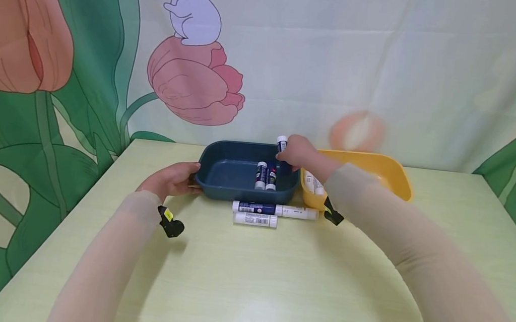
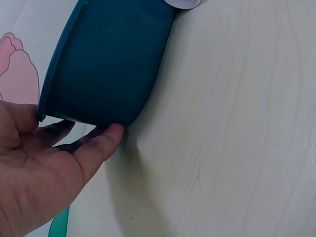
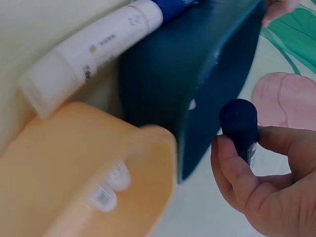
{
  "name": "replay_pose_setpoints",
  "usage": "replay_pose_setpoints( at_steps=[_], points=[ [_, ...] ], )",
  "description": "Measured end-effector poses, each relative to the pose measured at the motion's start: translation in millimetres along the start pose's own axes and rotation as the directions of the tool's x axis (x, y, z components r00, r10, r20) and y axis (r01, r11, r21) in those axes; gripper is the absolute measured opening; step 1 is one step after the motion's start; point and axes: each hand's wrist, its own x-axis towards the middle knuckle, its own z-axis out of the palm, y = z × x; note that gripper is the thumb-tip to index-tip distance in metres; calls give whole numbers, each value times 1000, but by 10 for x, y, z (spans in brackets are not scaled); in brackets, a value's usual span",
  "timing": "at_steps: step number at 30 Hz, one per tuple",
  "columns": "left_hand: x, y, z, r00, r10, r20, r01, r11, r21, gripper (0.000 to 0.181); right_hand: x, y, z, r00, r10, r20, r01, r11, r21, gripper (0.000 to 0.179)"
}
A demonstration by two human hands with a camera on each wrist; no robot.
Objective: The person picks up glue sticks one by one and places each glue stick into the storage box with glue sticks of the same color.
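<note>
My right hand (image 1: 301, 152) pinches a glue stick (image 1: 281, 143) with a white end and a navy end, above the right end of a dark blue bin (image 1: 228, 193). In the right wrist view its navy end (image 3: 239, 121) shows between thumb and fingers. My left hand (image 1: 172, 178) grips the bin's left end, with fingers at the rim and against the outer wall (image 2: 108, 64). Inside the bin, two navy-and-white glue sticks (image 1: 261, 175) lie side by side. A yellow bin (image 1: 401, 185), partly behind my right forearm, holds white glue sticks (image 1: 314, 184).
On the table (image 1: 248, 281) before the blue bin lie a navy-labelled glue stick (image 1: 254, 208), a white one (image 1: 298, 212) end to end with it, and another white one (image 1: 255, 219) nearer me. A printed curtain (image 1: 293, 57) hangs right behind the bins.
</note>
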Motion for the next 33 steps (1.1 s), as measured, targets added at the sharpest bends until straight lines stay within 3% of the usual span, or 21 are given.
replay_pose_setpoints(
  at_steps=[5,8,9,11,13,15,16,18,20,22,25,29,33],
  points=[
    [-18,-6,-9,1000,16,15,-16,1000,7,55,125,-2,175,1000,11,-5,-12,997,-75,40],
    [-23,-5,-14,1000,19,16,-19,1000,11,55,277,72,314,999,-37,-16,34,987,-155,32],
    [-23,-4,-12,1000,19,16,-19,1000,11,55,324,96,373,998,-65,-22,59,980,-192,31],
    [-21,-3,-10,1000,15,17,-15,1000,6,55,599,227,548,987,-156,-47,136,947,-293,26],
    [-19,-3,-5,1000,12,17,-13,1000,7,55,763,272,660,984,-178,-25,155,910,-384,27],
    [-15,-4,-5,1000,9,15,-9,1000,4,55,843,253,722,986,-166,-1,150,898,-414,28],
    [-13,-5,-6,1000,6,13,-6,1000,2,55,862,243,736,988,-153,6,141,895,-423,28],
    [-6,-7,-8,1000,4,12,-4,1000,4,55,659,119,677,996,-76,37,85,907,-412,30],
    [-2,-4,-15,1000,1,10,-1,1000,-1,55,514,45,643,998,-57,25,62,914,-402,30],
    [4,-1,-18,1000,1,8,-1,1000,1,55,460,8,636,998,-55,15,56,901,-430,30],
    [11,0,-19,1000,0,6,0,1000,-4,55,532,-18,654,998,-36,53,58,854,-517,35],
    [18,-7,-17,1000,6,10,-6,1000,-6,55,926,110,840,996,-47,71,82,767,-636,37],
    [13,-13,-15,1000,10,20,-9,1000,-13,55,844,97,841,995,-67,78,101,761,-640,37]
  ],
)
